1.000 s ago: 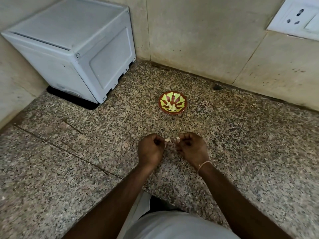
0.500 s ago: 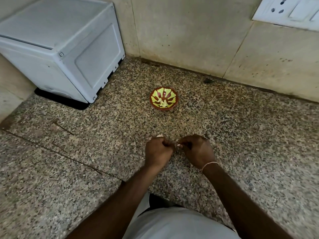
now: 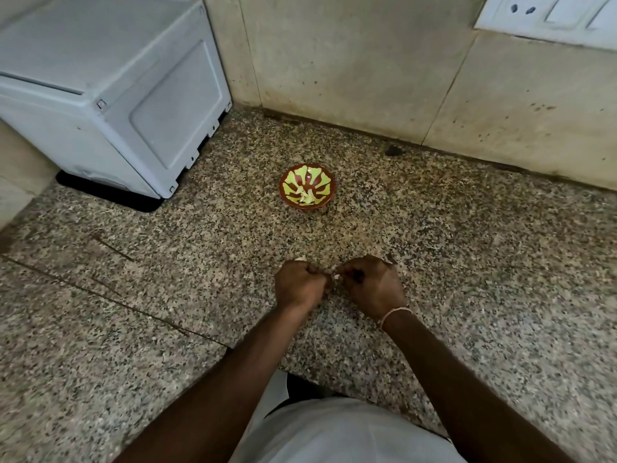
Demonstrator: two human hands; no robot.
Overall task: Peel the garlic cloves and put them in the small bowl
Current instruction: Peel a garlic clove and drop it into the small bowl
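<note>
A small brown bowl (image 3: 307, 188) with a yellow-green leaf pattern stands on the speckled granite counter (image 3: 467, 262), with a few pale peeled cloves (image 3: 307, 196) inside. Nearer me, my left hand (image 3: 298, 284) and my right hand (image 3: 370, 285) are curled close together above the counter. Between their fingertips shows a small white garlic clove (image 3: 336, 276), pinched from both sides and mostly hidden. A pale bit (image 3: 300, 259) peeks out just beyond my left knuckles.
A white boxy appliance (image 3: 110, 88) sits at the back left corner. Tiled walls close the back, with a white socket plate (image 3: 551, 15) at the top right. A dark speck (image 3: 393, 150) lies by the back wall. The counter's front edge runs near my body.
My hands have come closer together around the clove, which now shows less. The view has shifted, so the bowl sits a little further left and up.
</note>
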